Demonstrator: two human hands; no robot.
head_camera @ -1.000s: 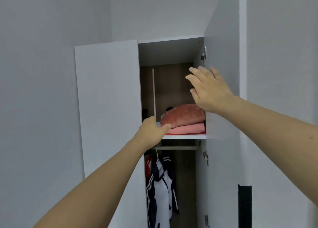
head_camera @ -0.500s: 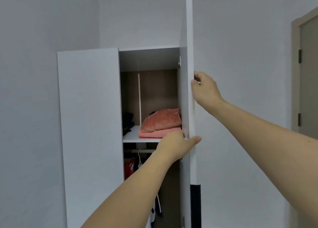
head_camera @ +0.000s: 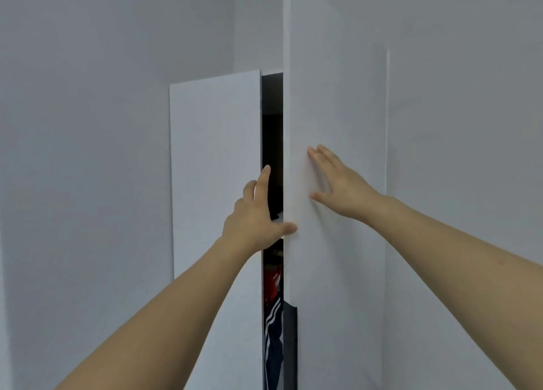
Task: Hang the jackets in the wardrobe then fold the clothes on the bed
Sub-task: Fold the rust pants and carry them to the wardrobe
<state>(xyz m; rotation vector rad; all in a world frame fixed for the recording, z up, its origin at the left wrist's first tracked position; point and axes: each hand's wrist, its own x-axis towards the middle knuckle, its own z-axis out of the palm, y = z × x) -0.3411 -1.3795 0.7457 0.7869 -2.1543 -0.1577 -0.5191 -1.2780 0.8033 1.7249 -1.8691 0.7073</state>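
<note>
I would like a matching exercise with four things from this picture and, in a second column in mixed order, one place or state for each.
Things:
1. left hand
2. right hand
3. striped jacket
4. black handle strip

Places or states:
A. flat on the face of the right door
B. low on the right door's edge
C. hanging in the gap between the doors
D. thumb on the right door's edge

Pairs: 1-D, 2-A, 3-C, 4-B

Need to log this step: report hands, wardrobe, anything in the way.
Left hand open on the right door edge; right hand flat on its face. Wardrobe open a crack, jackets hanging inside. Left thumb at the closing gap.
</note>
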